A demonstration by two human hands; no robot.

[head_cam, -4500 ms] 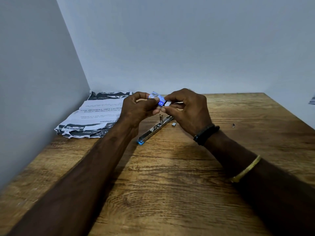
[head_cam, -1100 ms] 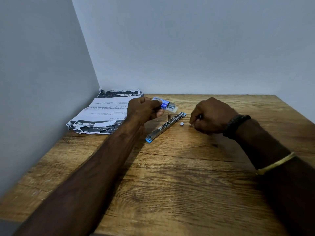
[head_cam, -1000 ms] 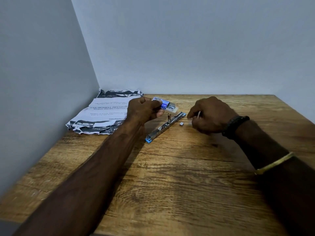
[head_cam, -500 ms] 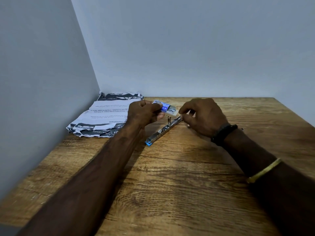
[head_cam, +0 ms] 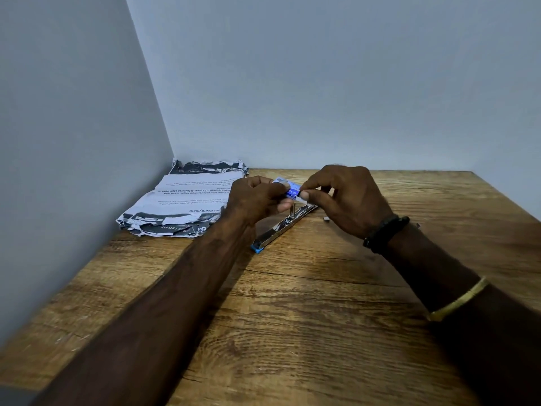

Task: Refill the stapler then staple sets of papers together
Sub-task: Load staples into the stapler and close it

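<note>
Blue-and-white staple box is held in the left hand, whose grip curls round it. The right hand pinches the box's right end between thumb and forefinger, where a pale strip shows. Just below both grips the chrome stapler lies opened flat on the wooden tabletop. A small loose staple piece lies under the right grip. Crumpled printed papers lie left of the left grip.
</note>
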